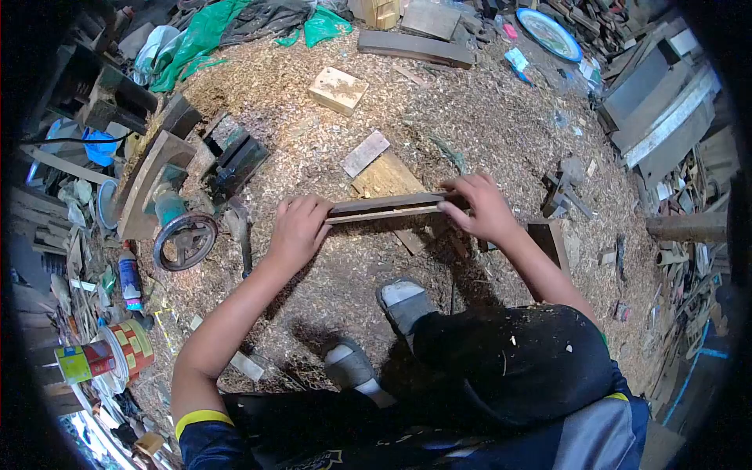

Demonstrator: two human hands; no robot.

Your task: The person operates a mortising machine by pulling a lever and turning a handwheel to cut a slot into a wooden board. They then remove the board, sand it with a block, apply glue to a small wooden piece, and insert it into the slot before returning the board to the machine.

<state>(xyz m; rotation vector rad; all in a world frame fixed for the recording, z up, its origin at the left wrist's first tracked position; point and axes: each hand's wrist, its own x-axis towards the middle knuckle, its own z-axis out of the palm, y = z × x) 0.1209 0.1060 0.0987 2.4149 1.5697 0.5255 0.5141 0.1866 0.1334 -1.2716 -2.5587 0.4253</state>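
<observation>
Across a floor [313, 282] strewn with wood shavings, near to far: one pair of dark-trousered legs [517, 364], bent. One pair of grey sandals [406, 307], worn, soles down. One long wooden piece [392, 207], dark above, paler along its near edge, held crosswise beyond the sandals. Left hand [301, 229]: closed narrowly over its left end. Right hand [479, 208]: pinching its right end, thumb on the near side, fingers on the far side. One round handwheel [185, 241], rusty, left of the left hand, well apart. One yellowish board [387, 175], flat, just beyond the wooden piece. One small greyish slab [365, 153], beside that board. One pale wood block [338, 90], farther off. One dark beam [415, 48], farther still; blue-rimmed plate [549, 34] to its right.
</observation>
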